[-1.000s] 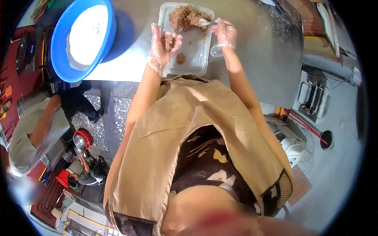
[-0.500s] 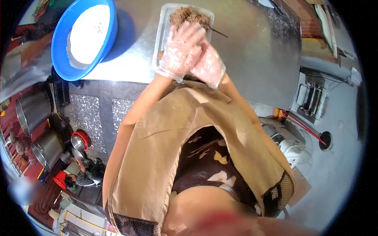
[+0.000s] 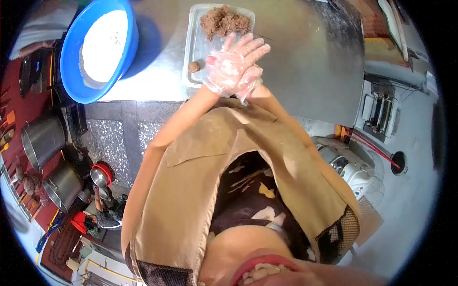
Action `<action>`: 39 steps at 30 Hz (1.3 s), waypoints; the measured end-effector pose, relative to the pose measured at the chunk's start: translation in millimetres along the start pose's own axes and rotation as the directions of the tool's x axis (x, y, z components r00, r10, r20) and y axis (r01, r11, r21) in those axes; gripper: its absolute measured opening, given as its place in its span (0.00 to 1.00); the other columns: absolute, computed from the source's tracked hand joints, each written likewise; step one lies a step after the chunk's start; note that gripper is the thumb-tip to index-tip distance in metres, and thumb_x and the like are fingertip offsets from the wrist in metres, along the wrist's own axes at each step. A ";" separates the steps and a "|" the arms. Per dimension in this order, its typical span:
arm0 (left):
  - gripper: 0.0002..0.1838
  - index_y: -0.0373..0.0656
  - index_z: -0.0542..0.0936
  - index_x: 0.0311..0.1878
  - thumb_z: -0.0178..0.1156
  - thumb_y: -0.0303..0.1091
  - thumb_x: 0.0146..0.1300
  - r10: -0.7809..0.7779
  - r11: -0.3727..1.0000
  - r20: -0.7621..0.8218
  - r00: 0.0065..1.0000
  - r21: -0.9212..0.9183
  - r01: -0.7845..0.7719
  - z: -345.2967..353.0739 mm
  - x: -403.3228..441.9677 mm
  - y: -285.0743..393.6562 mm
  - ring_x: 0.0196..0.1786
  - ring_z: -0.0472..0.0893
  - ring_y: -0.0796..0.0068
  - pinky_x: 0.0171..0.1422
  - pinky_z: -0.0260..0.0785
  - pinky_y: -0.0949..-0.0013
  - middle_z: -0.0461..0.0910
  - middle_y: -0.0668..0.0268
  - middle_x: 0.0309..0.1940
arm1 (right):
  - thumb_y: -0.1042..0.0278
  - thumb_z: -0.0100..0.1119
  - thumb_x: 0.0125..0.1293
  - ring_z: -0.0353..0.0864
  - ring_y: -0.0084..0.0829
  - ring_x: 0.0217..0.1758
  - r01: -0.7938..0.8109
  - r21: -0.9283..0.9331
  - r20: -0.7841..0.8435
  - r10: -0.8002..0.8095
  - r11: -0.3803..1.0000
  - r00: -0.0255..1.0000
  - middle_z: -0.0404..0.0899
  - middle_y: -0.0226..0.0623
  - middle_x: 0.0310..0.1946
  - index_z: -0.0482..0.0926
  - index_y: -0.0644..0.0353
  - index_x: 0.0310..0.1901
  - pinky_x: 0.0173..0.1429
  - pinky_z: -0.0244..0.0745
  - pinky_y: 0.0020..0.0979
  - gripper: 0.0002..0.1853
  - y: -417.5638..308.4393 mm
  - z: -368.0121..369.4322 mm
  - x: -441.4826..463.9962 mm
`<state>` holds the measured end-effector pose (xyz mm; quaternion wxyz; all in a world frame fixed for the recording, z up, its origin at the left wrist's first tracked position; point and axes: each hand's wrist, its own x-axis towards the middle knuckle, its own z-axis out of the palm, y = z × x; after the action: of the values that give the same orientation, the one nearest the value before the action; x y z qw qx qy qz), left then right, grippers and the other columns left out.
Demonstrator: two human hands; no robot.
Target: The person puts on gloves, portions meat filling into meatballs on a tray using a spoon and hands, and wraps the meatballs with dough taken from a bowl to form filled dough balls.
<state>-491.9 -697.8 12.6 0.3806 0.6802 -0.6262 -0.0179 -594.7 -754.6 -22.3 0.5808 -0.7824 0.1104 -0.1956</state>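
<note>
My left hand (image 3: 231, 66), in a clear plastic glove, lies palm down over my right hand (image 3: 250, 78), its fingers stretched out. My right hand, also gloved, is mostly covered beneath it. Anything between the two palms is hidden. Both are above the near right part of a clear plastic tray (image 3: 189, 52). A heap of brown, crumbly filling (image 3: 224, 23) sits at the tray's far end. One small brown ball (image 3: 193, 66) rests in the tray, left of my hands. A thin dark handle sticks out to the right of the heap.
A blue basin (image 3: 131, 45) of white powder stands left of the tray on the metal table (image 3: 310, 71). Large metal pots (image 3: 43, 140) and another person (image 3: 109, 212) are at the lower left. A white fan (image 3: 358, 181) is at the lower right.
My hands came together from either side of the tray, my right hand letting go of the spoon. Since then they have shifted slightly right, and the small ball is uncovered.
</note>
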 end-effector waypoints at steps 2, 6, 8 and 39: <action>0.29 0.45 0.67 0.64 0.47 0.46 0.61 0.001 1.000 0.070 0.998 0.009 -0.001 8.0 -5.6 -1.7 0.67 0.63 0.51 0.73 0.44 0.49 0.66 0.55 0.63 | 0.64 0.54 0.63 0.72 0.32 0.55 -0.274 0.941 0.185 0.371 0.201 0.910 0.74 0.38 0.52 0.68 0.62 0.59 0.59 0.68 0.31 0.23 70.7 2.7 -14.7; 0.22 0.42 0.68 0.61 0.47 0.40 0.66 -0.478 0.850 -0.138 0.868 -0.323 0.416 9.3 -32.5 -31.3 0.61 0.69 0.50 0.67 0.58 0.56 0.70 0.50 0.59 | 0.43 0.61 0.58 0.75 0.34 0.50 -0.720 0.002 -0.105 0.717 0.693 0.690 0.76 0.42 0.48 0.67 0.68 0.58 0.57 0.69 0.36 0.37 47.4 -8.9 2.1; 0.20 0.41 0.70 0.60 0.48 0.37 0.67 -0.598 0.787 -0.169 0.784 -0.313 0.532 5.8 -45.6 -42.8 0.60 0.71 0.52 0.65 0.61 0.60 0.72 0.51 0.57 | 0.41 0.66 0.53 0.75 0.35 0.46 -0.655 0.116 -0.411 0.637 0.747 0.653 0.78 0.38 0.41 0.68 0.68 0.54 0.57 0.67 0.38 0.39 47.5 -13.3 4.4; 0.34 0.30 0.63 0.63 0.39 0.06 0.47 -0.865 -0.052 0.143 0.480 -0.979 0.196 68.3 -19.1 -111.0 0.62 0.70 0.63 0.67 0.60 0.67 0.69 0.54 0.60 | 0.68 0.60 0.58 0.78 0.40 0.29 0.234 -0.755 -0.041 -0.401 0.612 0.915 0.76 0.39 0.25 0.79 0.57 0.40 0.33 0.74 0.37 0.08 61.6 3.7 85.8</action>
<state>-437.2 -723.4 -104.5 0.8095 0.4726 0.0137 -0.3481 -512.6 -804.2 -66.6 0.1565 -0.9312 0.0983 -0.3143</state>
